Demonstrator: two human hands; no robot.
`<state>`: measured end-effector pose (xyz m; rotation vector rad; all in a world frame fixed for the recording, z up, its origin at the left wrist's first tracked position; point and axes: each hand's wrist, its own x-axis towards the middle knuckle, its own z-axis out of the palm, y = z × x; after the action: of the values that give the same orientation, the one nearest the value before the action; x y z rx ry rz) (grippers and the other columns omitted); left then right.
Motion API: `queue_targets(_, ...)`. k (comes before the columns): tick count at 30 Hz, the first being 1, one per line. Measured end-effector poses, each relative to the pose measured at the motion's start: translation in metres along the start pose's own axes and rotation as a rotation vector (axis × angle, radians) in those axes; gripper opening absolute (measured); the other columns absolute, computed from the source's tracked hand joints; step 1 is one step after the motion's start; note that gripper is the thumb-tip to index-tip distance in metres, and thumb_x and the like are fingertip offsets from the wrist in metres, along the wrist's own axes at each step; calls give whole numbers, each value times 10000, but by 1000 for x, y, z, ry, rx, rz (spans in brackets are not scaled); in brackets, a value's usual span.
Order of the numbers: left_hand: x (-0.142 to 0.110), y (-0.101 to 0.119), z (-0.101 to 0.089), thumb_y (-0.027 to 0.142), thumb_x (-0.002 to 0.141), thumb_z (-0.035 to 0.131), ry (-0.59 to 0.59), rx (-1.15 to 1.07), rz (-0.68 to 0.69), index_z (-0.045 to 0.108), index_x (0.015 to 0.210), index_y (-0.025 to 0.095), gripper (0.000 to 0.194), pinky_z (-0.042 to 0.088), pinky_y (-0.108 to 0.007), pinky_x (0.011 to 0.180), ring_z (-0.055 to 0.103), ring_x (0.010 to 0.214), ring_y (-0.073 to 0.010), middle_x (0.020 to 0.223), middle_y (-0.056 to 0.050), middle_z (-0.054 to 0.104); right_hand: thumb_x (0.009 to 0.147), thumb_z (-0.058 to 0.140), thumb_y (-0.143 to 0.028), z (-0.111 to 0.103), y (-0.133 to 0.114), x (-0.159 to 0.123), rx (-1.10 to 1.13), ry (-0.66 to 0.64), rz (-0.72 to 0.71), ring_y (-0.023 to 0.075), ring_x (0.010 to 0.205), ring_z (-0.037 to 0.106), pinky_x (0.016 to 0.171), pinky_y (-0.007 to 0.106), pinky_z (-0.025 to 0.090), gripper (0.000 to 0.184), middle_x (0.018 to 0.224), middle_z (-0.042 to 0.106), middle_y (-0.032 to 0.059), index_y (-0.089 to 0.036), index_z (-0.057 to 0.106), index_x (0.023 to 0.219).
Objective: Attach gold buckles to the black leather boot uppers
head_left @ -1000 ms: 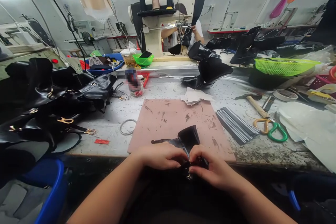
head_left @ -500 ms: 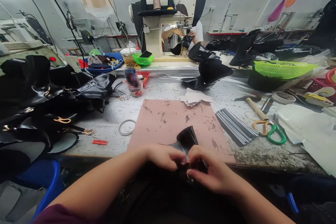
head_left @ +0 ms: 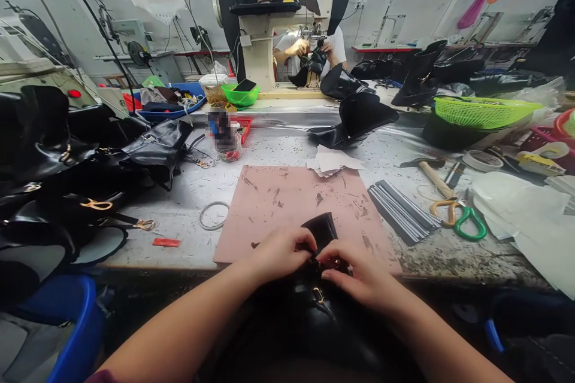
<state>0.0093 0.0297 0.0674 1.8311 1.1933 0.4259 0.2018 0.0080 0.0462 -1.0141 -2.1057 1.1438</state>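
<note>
A glossy black leather boot upper [head_left: 341, 326] lies at the table's front edge, its lower part in front of my body. One end sticks up beyond my fingers over the pink mat [head_left: 269, 203]. My left hand [head_left: 287, 251] pinches the leather from the left. Close against it, my right hand [head_left: 359, 269] pinches the same spot, thumb and fingers curled. What lies right between the fingertips is too small and dark to make out. Just below them a gold metal ring [head_left: 318, 295] shows on the leather.
Black boot uppers [head_left: 153, 146] are heaped at left, above a blue bin [head_left: 83, 311]. On the right lie grey strips [head_left: 402, 212], scissors [head_left: 469, 224], a hammer [head_left: 435, 179] and a green basket [head_left: 487, 112]. Behind a sewing machine [head_left: 258, 42] sits a co-worker.
My hands have shifted slightly up with the leather, and the left hand now lies higher. More of the glossy upper and its gold ring show below them.
</note>
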Motion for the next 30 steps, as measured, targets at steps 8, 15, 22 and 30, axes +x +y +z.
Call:
queue_targets(8, -1, -3, 7, 111, 670, 490, 186, 60, -70, 550, 829, 186, 186, 394, -233, 539, 514, 581, -124, 662, 29, 555, 780, 547, -193, 4, 5, 4, 20, 111, 18, 164, 706, 546, 671, 310, 455, 106, 800, 601, 15, -209, 576, 881)
queue_targets(15, -16, 3, 8, 131, 708, 528, 214, -14, 22, 519, 1014, 205, 315, 441, -240, 628, 547, 656, -126, 709, 35, 575, 840, 437, -219, 6, 2, 8, -14, 152, 155, 210, 811, 583, 754, 374, 442, 158, 832, 658, 31, -212, 595, 849)
queue_targets(22, -25, 9, 16, 126, 791, 478, 198, -6, 221, 649, 943, 235, 253, 464, -235, 723, 585, 781, -129, 878, -13, 625, 833, 447, -266, 5, -7, 11, 198, 138, 163, 152, 687, 536, 649, 287, 441, 116, 705, 564, -8, -202, 543, 820)
queue_targets(30, -27, 3, 32, 121, 774, 476, 456, 68, 142, 549, 835, 196, 122, 453, -228, 663, 581, 705, -130, 779, -4, 619, 763, 491, -237, 0, -8, 3, 301, 9, 178, 157, 752, 494, 704, 310, 424, 199, 790, 516, -4, -206, 510, 959)
